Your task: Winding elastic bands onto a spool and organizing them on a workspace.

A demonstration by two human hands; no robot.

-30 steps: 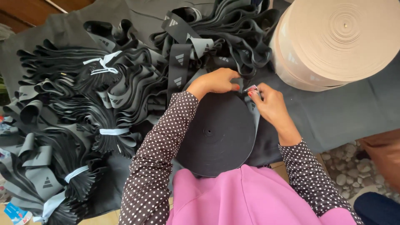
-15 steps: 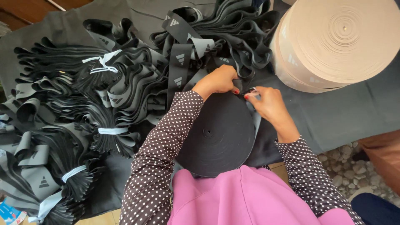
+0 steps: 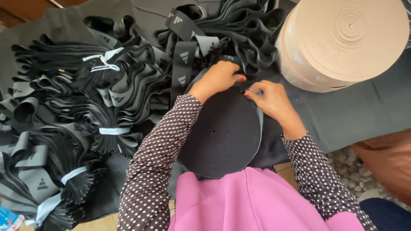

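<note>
Both hands, the left hand (image 3: 219, 79) and right hand (image 3: 270, 99), are pinching the loose end of black elastic band at the far rim of the large flat black roll (image 3: 222, 137) resting against the lap, while many tied black bundles (image 3: 92, 128) are lying finished alongside and most of the roll is remaining.

A dark grey cloth (image 3: 351, 111) covers the work table. At the top left corner, a brown wooden surface (image 3: 25, 10) shows behind the cloth. Below the table's right edge, the ground is covered with small pale pebbles (image 3: 349, 171). The light is soft and even, like daylight.
</note>
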